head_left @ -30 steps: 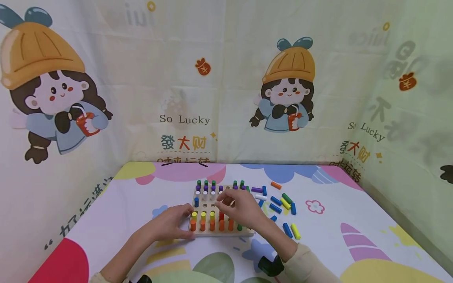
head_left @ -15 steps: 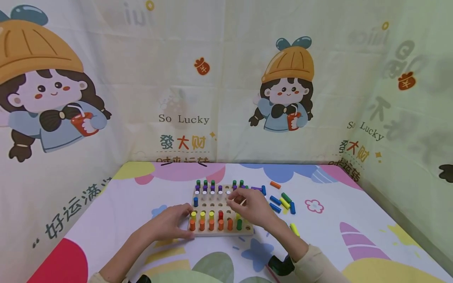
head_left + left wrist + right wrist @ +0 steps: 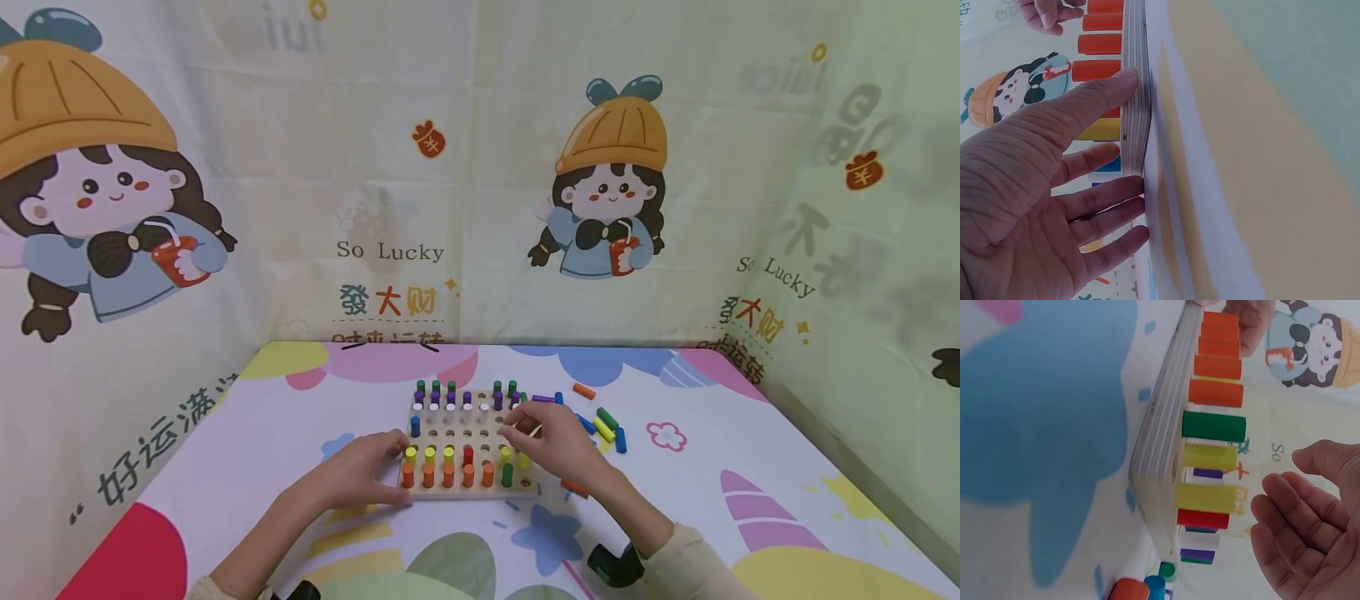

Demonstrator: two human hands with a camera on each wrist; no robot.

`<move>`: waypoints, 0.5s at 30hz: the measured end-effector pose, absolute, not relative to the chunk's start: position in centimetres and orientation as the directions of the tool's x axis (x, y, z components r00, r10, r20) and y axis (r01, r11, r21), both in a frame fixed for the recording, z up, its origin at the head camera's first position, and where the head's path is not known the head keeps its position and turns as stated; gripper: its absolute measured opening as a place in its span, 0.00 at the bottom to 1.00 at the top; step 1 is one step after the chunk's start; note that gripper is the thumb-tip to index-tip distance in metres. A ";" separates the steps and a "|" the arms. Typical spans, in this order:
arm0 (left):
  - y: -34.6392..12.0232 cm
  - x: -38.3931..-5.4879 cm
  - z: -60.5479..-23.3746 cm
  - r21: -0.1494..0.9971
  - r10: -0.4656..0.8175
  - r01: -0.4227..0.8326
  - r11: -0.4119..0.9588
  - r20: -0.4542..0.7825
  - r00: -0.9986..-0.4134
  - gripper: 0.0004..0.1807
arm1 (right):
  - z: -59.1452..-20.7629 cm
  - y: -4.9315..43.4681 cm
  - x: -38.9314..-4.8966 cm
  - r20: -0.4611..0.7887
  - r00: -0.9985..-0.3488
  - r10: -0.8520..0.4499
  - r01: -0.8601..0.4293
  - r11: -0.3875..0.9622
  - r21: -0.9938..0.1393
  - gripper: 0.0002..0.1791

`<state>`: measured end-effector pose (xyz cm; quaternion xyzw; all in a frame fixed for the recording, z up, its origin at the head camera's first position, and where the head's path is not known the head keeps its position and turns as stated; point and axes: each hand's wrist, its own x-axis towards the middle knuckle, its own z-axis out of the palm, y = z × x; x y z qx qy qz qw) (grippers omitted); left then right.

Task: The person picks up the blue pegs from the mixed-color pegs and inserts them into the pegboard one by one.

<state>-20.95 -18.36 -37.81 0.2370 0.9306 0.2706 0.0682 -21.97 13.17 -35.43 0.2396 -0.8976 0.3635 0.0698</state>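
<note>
In the head view a wooden pegboard [image 3: 468, 495] lies on the table, with coloured pegs standing in rows. My left hand [image 3: 360, 472] rests at its front left corner. In the left wrist view the thumb touches the front edge [image 3: 1137, 109] and the fairly straight fingers lie along the left side. My right hand [image 3: 557, 440] hovers over the board's right side, fingertips near the white row. The right wrist view shows this hand [image 3: 1310, 519] with loosely bent fingers, thumb apart, and nothing visible between them. A green peg [image 3: 507, 476] stands after several orange pegs [image 3: 447, 476] in front.
Loose pegs lie right of the board, among them a green peg [image 3: 607, 418], a yellow peg [image 3: 603, 430] and an orange peg [image 3: 584, 391]. Another orange peg [image 3: 574, 487] lies beside my right forearm. A patterned cloth [image 3: 420, 550] covers the table; printed curtains [image 3: 502, 208] hang behind.
My right hand has moved rightward across the board, uncovering holes and a white peg in the middle. An orange peg by the forearm has come into view. The left hand stays put.
</note>
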 end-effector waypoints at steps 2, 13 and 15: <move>-18.3 -21.0 -37.7 0.541 0.476 0.400 0.740 -0.001 -0.879 0.34 | -35.5 13.4 -22.0 0.294 -0.880 -0.374 -0.473 0.624 -0.622 0.03; -18.3 -21.2 -38.1 0.537 0.454 0.374 0.756 -0.019 -0.891 0.35 | -36.2 15.0 -22.1 0.251 -0.907 -0.339 -0.421 0.674 -0.607 0.03; -18.2 -21.2 -38.1 0.535 0.451 0.372 0.759 -0.019 -0.893 0.35 | -36.3 15.3 -22.1 0.243 -0.914 -0.326 -0.405 0.688 -0.602 0.03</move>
